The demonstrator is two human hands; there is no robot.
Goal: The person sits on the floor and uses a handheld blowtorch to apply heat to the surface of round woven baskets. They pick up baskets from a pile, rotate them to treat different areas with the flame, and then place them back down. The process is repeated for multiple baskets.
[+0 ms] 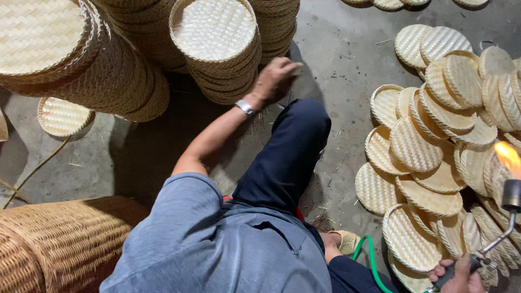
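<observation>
Reaching far-left, the left hand rests with fingers spread loosely apart against the stack of woven bamboo trays, touching its lower side, gripping nothing. Near-right, the right hand is clamped around a gas torch, its flame upright beside loose trays on the floor.

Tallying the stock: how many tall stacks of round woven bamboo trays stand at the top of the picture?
4, some perhaps hidden: a leaning stack of round woven bamboo trays far left, one behind it, one by the left hand, one behind.
</observation>
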